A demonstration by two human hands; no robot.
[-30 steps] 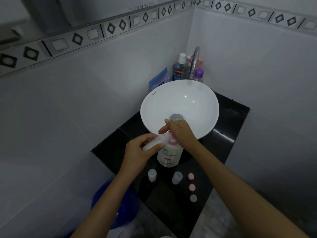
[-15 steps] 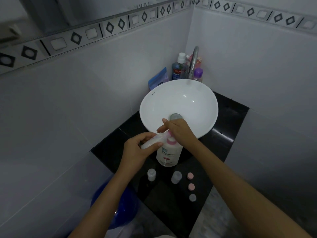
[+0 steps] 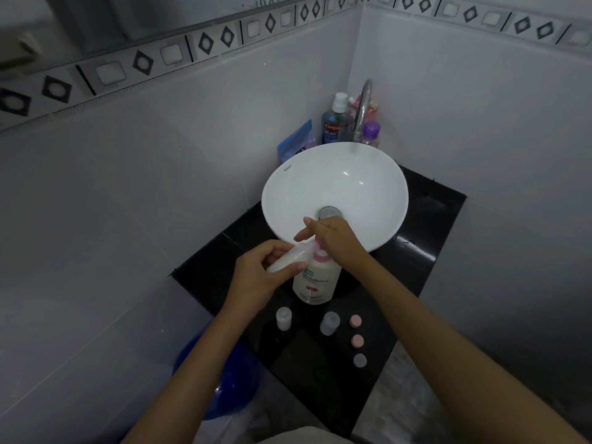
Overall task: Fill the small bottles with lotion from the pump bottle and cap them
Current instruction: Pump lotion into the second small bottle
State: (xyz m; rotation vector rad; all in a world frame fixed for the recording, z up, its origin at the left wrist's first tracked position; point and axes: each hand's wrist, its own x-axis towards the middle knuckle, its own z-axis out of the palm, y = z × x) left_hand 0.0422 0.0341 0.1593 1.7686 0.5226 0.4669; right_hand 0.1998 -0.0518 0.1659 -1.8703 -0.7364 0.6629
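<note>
Holding small bottle (image 3: 290,258) tilted in curled left hand (image 3: 259,277), mouth toward pump bottle (image 3: 315,282) nozzle just right of fingertips; right hand (image 3: 333,240) presses pump, fingers straight.

The pump bottle (image 3: 315,283) is white with a pink collar, a pink mark low on its label and dark lettering. The small bottle (image 3: 290,259) held against its pump is translucent white. Two more small bottles (image 3: 283,318) (image 3: 330,323) near the counter's front edge are frosted clear. Beside them lie two pink caps (image 3: 355,321) (image 3: 357,340) and one grey cap (image 3: 359,360). The counter (image 3: 423,219) is glossy black; the basin (image 3: 368,187) on it is white. At the back corner stand a blue mouthwash bottle (image 3: 333,126) with a white cap and red label, a purple-capped bottle (image 3: 371,133) and a blue pouch (image 3: 296,142). The wall tiles (image 3: 160,171) are white, topped by a grey border of black diamonds (image 3: 142,62).
</note>
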